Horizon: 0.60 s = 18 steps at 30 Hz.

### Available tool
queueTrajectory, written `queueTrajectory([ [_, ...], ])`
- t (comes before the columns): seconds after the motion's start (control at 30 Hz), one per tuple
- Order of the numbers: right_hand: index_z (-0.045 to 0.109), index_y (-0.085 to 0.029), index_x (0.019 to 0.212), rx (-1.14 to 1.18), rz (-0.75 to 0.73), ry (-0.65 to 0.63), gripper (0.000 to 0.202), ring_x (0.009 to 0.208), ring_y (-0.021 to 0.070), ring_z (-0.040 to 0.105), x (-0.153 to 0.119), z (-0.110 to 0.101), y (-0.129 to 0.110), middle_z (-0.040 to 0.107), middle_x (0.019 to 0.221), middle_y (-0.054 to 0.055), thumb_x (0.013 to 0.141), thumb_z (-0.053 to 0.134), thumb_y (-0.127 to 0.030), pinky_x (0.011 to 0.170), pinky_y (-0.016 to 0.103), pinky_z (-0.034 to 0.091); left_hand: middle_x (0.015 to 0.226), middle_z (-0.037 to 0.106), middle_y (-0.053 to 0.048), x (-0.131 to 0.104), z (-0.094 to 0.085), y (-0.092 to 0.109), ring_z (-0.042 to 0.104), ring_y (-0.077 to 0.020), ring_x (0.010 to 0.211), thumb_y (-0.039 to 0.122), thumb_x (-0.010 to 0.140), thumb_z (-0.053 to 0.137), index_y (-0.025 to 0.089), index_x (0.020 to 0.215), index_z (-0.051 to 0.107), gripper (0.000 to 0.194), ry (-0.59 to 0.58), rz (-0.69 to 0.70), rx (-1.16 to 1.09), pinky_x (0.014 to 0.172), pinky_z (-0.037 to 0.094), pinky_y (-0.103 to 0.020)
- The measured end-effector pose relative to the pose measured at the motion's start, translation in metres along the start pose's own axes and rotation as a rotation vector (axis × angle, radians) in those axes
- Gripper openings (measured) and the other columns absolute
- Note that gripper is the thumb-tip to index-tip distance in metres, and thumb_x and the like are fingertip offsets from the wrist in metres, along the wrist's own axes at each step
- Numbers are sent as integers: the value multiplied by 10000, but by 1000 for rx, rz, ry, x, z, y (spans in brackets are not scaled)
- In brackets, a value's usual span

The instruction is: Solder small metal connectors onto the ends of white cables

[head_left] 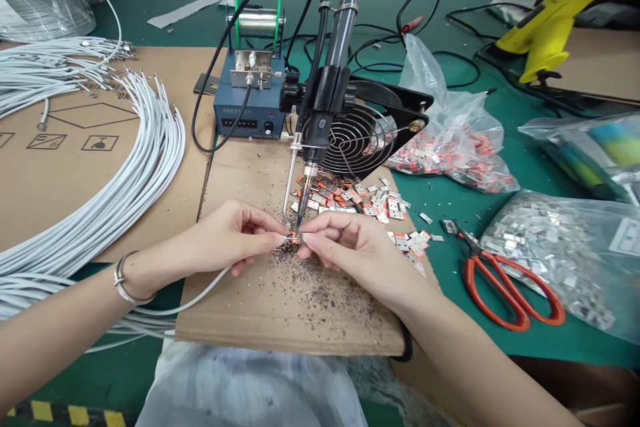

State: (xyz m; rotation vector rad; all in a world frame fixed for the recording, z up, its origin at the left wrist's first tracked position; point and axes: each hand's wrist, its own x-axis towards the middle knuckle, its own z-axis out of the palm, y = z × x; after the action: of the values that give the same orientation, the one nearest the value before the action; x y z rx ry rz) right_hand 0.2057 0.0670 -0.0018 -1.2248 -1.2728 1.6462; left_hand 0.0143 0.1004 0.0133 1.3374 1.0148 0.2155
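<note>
Under the tip of a mounted soldering iron [301, 203], my two hands meet. My left hand [237, 237] pinches the end of a white cable [207, 288], which trails away to the lower left. Between finger and thumb, my right hand [345, 240] grips a small orange and metal connector [296, 237] against the cable end. A thin solder feed tube [290, 187] comes down beside the iron and ends just above the connector. The exact contact between wire, connector and tip is too small to make out.
Loose connectors [350, 197] lie behind my right hand on crumb-strewn cardboard [235, 320]. Behind stand a blue solder feeder [250, 103] and a fan [350, 140]. Red-handled scissors [515, 290] and bags of parts [545, 247] are at right, cable bundles [125, 193] at left.
</note>
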Motion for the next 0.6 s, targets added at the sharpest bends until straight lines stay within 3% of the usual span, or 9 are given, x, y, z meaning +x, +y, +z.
queueTrajectory([
  [0.6,602,-168,777,-20,15,-8,168,455,91,495,0,0,1,670,633,28,730,668,-315,425,218,357,440,433,81,-1,2,2,388,-34,335,267,789,559,111,787,611,164,5,29,2,314,346,-122],
])
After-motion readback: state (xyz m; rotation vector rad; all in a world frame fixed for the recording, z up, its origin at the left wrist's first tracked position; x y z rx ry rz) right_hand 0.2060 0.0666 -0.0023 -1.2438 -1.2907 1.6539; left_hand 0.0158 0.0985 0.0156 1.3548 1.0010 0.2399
